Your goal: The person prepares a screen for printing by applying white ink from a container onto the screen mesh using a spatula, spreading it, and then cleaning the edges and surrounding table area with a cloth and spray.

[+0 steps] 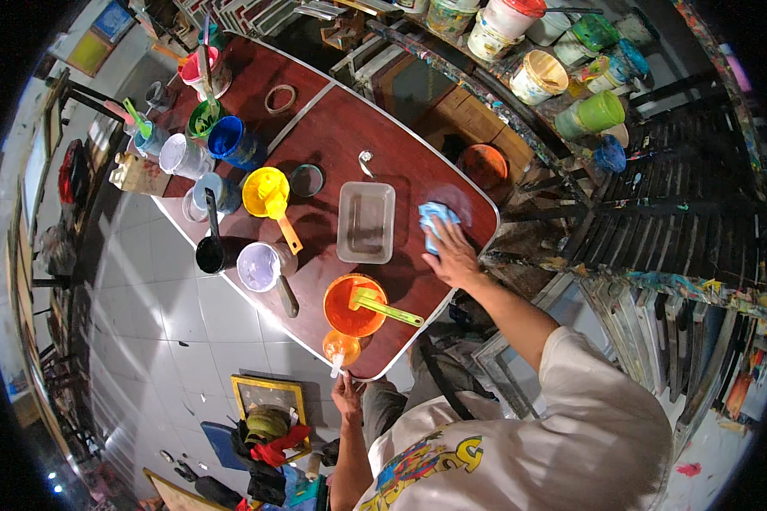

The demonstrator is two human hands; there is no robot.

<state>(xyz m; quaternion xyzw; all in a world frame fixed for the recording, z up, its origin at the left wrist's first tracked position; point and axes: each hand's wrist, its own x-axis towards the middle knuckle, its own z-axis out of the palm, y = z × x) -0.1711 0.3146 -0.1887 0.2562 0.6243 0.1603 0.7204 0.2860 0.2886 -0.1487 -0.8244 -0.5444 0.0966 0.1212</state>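
My right hand (453, 258) presses a crumpled light-blue cloth (439, 218) flat on the dark red table (315, 140), over a wet, pale smear. At the table's near corner is my left hand (347, 396), fingers curled against the edge. Just beyond it stands a small orange cup (341, 344) with a white handle sticking out. Behind that cup is an orange paint tub (337, 294) with a yellow-green spatula (388, 311) lying in it. A translucent rectangular container (343, 223) sits left of the cloth.
On the left half of the table stand a yellow paint tub (249, 194), a pale lilac tub (249, 271), a blue tub (230, 143) and several others. A tape ring (280, 99) lies farther back. Paint-stained buckets (540, 77) fill the shelf beyond; frames (635, 332) lean at right.
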